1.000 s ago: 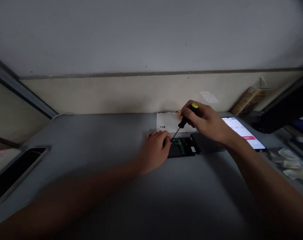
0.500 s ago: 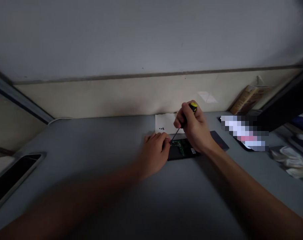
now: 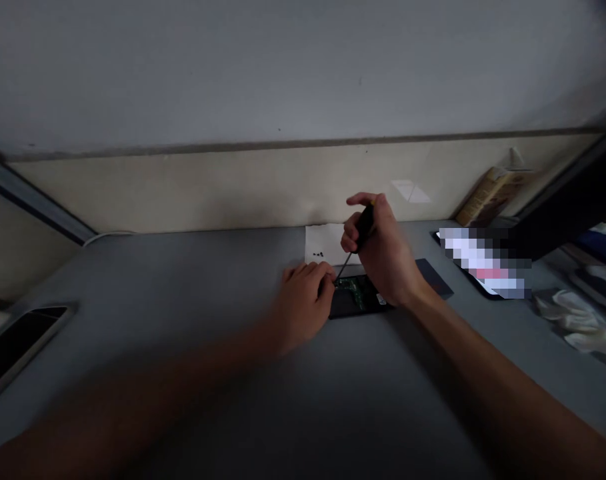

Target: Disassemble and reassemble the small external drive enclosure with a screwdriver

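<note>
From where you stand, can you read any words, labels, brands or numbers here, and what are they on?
No text can be read.
White sticker on the black case: too small.
Green circuit board: any markings too small.
Phone screen: blurred out.
Book cover: too blurred.

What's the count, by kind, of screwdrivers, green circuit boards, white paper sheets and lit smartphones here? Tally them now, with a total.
black-handled screwdriver: 1
green circuit board: 1
white paper sheet: 1
lit smartphone: 1
Total: 4
</note>
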